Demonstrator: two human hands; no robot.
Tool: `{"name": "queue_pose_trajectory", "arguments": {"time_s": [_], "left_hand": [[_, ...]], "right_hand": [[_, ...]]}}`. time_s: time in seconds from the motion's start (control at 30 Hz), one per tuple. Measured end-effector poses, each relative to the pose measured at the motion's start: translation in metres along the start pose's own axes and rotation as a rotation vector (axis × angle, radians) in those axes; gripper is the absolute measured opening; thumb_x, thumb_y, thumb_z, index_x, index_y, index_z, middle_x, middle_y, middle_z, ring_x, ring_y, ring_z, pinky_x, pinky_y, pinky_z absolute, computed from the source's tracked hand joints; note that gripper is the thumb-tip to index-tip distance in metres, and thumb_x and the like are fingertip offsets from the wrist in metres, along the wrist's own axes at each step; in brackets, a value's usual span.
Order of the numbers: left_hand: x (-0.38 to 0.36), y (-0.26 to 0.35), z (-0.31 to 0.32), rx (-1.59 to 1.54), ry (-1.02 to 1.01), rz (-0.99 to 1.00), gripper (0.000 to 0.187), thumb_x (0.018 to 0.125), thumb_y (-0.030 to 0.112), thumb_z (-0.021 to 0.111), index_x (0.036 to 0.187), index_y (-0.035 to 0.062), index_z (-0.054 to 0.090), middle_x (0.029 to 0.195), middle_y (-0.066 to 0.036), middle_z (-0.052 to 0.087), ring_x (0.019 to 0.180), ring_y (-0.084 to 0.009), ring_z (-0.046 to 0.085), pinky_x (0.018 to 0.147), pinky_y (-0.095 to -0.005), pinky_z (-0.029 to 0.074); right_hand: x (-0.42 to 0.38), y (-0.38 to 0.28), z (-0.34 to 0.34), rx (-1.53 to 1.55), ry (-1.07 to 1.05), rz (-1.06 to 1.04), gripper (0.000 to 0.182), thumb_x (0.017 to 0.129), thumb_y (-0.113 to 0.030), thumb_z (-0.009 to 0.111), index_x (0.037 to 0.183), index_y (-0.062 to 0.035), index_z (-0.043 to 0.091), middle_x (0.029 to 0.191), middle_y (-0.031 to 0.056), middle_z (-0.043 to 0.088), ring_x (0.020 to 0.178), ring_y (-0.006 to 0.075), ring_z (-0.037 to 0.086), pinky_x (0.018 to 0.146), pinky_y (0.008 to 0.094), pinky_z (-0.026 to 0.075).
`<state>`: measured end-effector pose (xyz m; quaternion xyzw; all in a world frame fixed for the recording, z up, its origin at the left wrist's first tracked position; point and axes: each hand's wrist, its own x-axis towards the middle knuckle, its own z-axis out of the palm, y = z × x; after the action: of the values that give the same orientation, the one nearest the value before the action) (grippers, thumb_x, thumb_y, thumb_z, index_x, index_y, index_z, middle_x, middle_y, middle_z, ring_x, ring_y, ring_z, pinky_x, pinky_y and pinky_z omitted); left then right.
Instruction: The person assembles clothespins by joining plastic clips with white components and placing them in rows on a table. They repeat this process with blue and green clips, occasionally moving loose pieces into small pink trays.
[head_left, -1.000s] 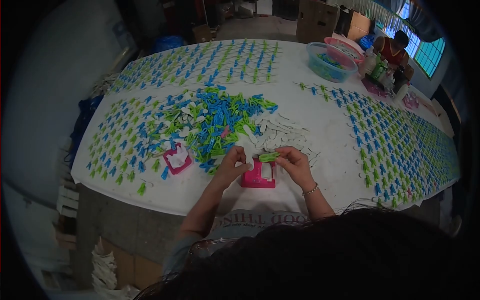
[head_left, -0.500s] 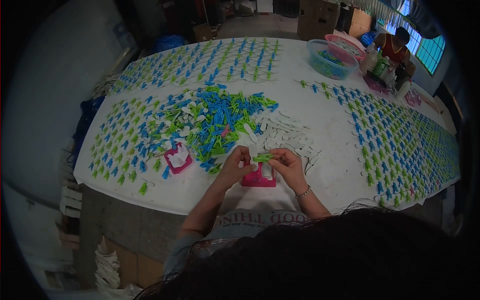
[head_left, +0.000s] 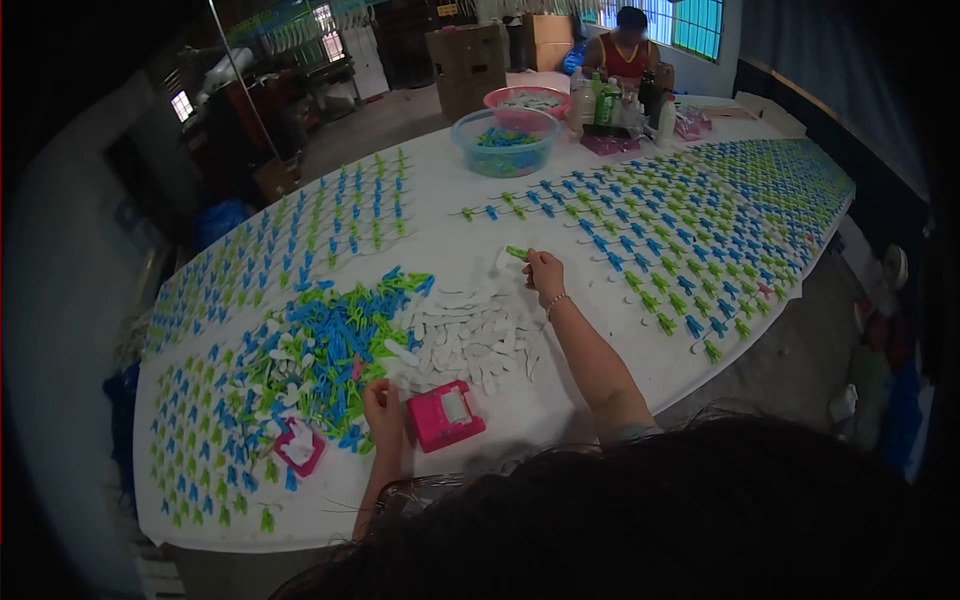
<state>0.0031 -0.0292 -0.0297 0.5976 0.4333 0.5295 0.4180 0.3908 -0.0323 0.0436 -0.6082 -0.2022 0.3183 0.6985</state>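
My right hand (head_left: 545, 277) is stretched out over the white table, its fingers pinching a green clothespin (head_left: 517, 253) with a white piece (head_left: 504, 262) at it. Near the table's front, my left hand (head_left: 382, 405) has its fingers curled together; whether anything is in them is hidden. It is beside a pink box (head_left: 428, 422) with a pale block in its top. A heap of blue and green clothespins (head_left: 340, 330) lies beyond my left hand. To the right of that heap are loose flat white pieces (head_left: 470, 335).
Rows of clothespins (head_left: 660, 240) cover the table's right side, and more rows (head_left: 300, 230) lie at the left. A small pink tray (head_left: 318, 462) holds white pieces. At the back stand a clear tub (head_left: 505, 158), a pink basin (head_left: 490, 98), bottles (head_left: 606, 105) and a seated person (head_left: 622, 55).
My hands have parted. The right one has moved out to the right with the green clothespin; the left one has come off it and is left of the pink box. The view has turned right.
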Motion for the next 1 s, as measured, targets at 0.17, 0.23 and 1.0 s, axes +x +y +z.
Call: {"name": "queue_pose_trajectory", "arguments": {"time_s": [0.17,0.23,1.0], "left_hand": [[-0.001,0.002,0.005,0.138,0.021,0.048,0.011,0.086,0.010,0.060,0.094,0.0034,0.057,0.074,0.002,0.047,0.062,-0.0065,0.039,0.056,-0.0227,0.035],[-0.001,0.003,0.006,0.186,0.047,0.030,0.011,0.086,0.010,0.060,0.094,0.0034,0.056,0.071,0.002,0.046,0.060,-0.0069,0.038,0.054,-0.0232,0.034],[0.000,-0.006,0.003,0.232,0.035,0.039,0.010,0.085,0.010,0.060,0.092,0.0034,0.057,0.070,0.002,0.046,0.060,-0.0072,0.038,0.054,-0.0228,0.034]], "right_hand": [[0.079,0.026,-0.017,0.180,0.159,0.171,0.023,0.093,-0.022,0.050,0.087,-0.0013,0.059,0.068,0.0082,0.060,0.049,0.0156,0.054,0.047,0.0309,0.053],[0.095,0.023,-0.019,0.224,0.266,0.180,0.023,0.094,-0.020,0.048,0.088,-0.0001,0.059,0.068,0.0103,0.060,0.051,0.0180,0.057,0.048,0.0330,0.055],[0.099,0.043,-0.012,-0.685,0.068,-0.359,0.036,0.087,-0.036,0.058,0.100,-0.0029,0.063,0.089,0.0159,0.066,0.080,0.0293,0.064,0.074,0.0408,0.052]]}}
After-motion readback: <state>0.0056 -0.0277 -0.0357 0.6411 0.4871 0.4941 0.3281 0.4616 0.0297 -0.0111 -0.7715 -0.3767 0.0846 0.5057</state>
